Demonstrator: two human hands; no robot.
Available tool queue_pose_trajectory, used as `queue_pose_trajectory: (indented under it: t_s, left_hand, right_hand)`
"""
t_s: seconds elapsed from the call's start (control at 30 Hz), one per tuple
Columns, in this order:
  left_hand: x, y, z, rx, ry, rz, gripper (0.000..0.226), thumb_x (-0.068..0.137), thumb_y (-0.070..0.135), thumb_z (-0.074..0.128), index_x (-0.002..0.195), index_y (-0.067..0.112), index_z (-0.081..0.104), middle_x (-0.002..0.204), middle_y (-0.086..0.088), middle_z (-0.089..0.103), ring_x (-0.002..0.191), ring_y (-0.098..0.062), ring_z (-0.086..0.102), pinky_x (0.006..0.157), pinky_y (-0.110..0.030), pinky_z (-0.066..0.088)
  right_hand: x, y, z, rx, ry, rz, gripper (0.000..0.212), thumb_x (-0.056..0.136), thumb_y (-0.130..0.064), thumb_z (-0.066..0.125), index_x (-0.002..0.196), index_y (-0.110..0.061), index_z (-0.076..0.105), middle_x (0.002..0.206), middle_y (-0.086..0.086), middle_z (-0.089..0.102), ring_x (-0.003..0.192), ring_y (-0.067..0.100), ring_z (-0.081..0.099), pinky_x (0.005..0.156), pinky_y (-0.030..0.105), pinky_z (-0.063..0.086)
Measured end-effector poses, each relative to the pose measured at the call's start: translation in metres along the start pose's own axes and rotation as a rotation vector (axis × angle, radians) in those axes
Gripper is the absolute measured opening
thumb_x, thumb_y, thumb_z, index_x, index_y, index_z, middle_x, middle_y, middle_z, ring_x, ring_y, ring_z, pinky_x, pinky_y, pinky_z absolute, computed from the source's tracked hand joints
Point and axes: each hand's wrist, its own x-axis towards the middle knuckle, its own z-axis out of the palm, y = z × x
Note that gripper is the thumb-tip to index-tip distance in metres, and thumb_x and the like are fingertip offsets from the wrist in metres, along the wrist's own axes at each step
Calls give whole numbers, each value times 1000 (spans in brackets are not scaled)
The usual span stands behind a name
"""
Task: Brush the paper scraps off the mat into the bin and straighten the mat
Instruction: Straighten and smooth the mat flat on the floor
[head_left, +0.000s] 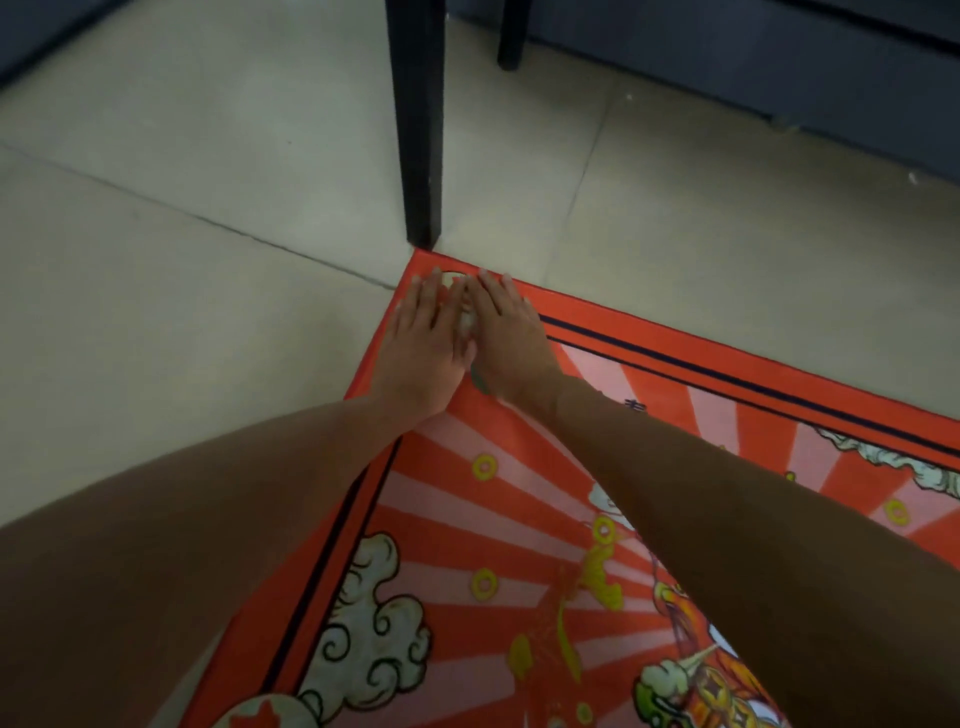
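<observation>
A red mat (519, 519) with pink rays, white clouds and yellow rings lies on the tiled floor, its far corner pointing at a black table leg. My left hand (421, 338) and my right hand (506, 332) lie flat side by side on that corner, fingers stretched and palms down. A small pale lump (466, 319), possibly paper scraps, shows in the gap between the two hands. No bin is in view.
A black table leg (418, 124) stands right at the mat's corner, and a second leg (511, 34) is further back. A dark wall base (779, 67) runs along the upper right. Beige floor tiles (182, 234) surround the mat.
</observation>
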Motion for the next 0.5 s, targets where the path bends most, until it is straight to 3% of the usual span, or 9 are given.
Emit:
queue_pose_trajectory:
  t_s: [0.13,0.3,0.5]
  left_hand:
    - [7,-7,-1,-2,13,-95,56,105,34,26,155,11,19,164,-12,14,152,-27,8,122,-40,11]
    - [9,-9,-3,-12,65,-62,61,99,38,18,149,8,36,158,-15,31,148,-31,23,118,-45,25]
    - [6,-11,-3,47,14,-47,56,105,37,24,154,9,25,162,-12,20,151,-26,13,122,-42,17]
  right_hand:
    - [15,-12,10,92,76,-13,56,99,-16,37,152,-9,22,160,7,16,149,23,7,120,38,8]
    - [13,-6,19,75,136,-19,52,103,-22,30,153,-11,21,160,3,16,149,19,6,120,34,5]
    - [11,-6,18,16,127,-17,54,103,-23,30,154,-13,16,161,1,11,149,16,2,120,32,3]
